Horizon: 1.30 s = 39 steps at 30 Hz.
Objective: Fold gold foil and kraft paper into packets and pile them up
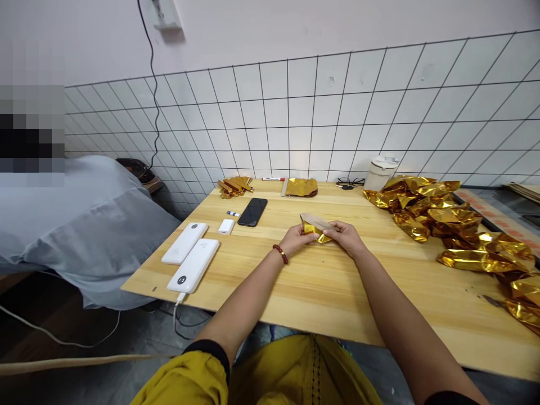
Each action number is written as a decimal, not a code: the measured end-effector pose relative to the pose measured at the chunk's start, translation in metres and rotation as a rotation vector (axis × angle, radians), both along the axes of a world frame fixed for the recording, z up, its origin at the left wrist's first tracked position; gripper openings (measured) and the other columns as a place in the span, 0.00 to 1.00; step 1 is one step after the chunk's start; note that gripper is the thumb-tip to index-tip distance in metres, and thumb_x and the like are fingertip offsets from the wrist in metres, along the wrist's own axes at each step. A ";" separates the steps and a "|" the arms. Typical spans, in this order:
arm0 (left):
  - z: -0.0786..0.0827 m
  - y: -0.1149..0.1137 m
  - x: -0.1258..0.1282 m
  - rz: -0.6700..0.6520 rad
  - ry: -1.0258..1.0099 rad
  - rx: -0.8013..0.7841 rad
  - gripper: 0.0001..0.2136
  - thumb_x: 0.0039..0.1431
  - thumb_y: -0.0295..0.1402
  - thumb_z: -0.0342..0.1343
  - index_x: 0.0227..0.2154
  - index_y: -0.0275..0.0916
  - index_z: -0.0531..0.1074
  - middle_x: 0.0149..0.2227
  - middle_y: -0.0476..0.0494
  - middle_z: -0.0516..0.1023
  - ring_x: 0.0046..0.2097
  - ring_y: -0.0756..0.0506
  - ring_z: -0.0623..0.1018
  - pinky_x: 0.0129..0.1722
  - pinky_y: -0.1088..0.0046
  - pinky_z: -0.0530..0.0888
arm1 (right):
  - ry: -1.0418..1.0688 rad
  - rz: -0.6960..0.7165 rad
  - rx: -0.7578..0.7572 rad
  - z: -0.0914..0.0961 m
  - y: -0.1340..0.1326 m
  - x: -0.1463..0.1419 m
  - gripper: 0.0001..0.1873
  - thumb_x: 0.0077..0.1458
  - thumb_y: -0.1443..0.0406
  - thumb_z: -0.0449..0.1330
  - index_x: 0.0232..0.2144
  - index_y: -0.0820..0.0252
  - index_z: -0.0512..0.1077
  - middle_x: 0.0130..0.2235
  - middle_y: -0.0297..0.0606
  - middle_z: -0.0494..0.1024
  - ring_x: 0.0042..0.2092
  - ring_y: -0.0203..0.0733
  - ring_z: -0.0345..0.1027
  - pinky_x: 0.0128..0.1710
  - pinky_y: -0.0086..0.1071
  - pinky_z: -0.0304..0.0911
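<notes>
Between my two hands, just above the middle of the table, is a sheet of gold foil paper point(314, 225) with a dull brownish-grey back. It is partly folded, its shiny side showing low down near my fingers. My left hand point(298, 238) pinches its left and lower edge; a beaded bracelet circles that wrist. On the right side, my right hand point(343, 236) grips the paper between thumb and fingers. A stack of flat gold foil sheets point(302, 187) lies farther back, and a pile of gold strips point(235, 186) sits at the back left.
Folded gold foil pieces point(447, 211) heap along the right side. Left of my hands lie a black phone point(252, 212), a white charger point(226, 226) and two white power banks point(194, 265). A lidded cup point(380, 172) and glasses point(351, 182) stand near the tiled wall. A person sits at left.
</notes>
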<state>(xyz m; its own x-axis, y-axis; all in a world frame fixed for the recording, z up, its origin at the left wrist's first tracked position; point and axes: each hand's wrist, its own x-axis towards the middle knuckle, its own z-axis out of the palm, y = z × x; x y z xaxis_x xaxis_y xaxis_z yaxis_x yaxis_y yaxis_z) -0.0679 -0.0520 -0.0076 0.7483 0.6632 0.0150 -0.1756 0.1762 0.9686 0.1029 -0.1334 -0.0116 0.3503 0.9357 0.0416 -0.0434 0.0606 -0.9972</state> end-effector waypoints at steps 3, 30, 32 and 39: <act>-0.004 -0.002 0.001 -0.059 0.029 0.119 0.21 0.36 0.41 0.71 0.34 0.34 0.78 0.33 0.45 0.80 0.33 0.50 0.75 0.37 0.74 0.71 | 0.026 -0.018 0.021 0.001 -0.001 0.001 0.21 0.32 0.55 0.73 0.29 0.58 0.75 0.29 0.34 0.80 0.30 0.40 0.72 0.34 0.34 0.68; 0.003 0.005 0.001 0.160 0.021 -0.044 0.18 0.45 0.39 0.67 0.34 0.33 0.70 0.22 0.50 0.74 0.18 0.53 0.72 0.17 0.80 0.65 | -0.077 0.177 0.005 0.004 -0.008 0.002 0.20 0.37 0.52 0.71 0.32 0.58 0.80 0.34 0.37 0.81 0.36 0.46 0.74 0.39 0.37 0.67; 0.005 0.004 0.000 0.111 0.021 -0.038 0.20 0.46 0.40 0.66 0.38 0.33 0.69 0.23 0.49 0.75 0.20 0.53 0.74 0.19 0.79 0.67 | -0.118 0.196 0.001 0.003 -0.008 0.002 0.19 0.37 0.53 0.71 0.31 0.58 0.80 0.34 0.37 0.82 0.36 0.46 0.74 0.40 0.38 0.67; 0.007 0.000 0.000 0.054 0.082 0.073 0.24 0.43 0.43 0.68 0.38 0.32 0.68 0.21 0.48 0.75 0.20 0.53 0.72 0.21 0.78 0.68 | -0.242 0.244 0.020 0.004 -0.008 0.001 0.18 0.38 0.53 0.70 0.31 0.57 0.81 0.36 0.38 0.81 0.37 0.44 0.73 0.41 0.36 0.66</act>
<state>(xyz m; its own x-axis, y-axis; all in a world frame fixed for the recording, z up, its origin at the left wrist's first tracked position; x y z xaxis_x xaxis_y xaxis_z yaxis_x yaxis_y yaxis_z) -0.0674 -0.0524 -0.0003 0.7124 0.7018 0.0046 -0.1023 0.0973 0.9900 0.1039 -0.1411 -0.0078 0.0940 0.9889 0.1151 0.1789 0.0969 -0.9791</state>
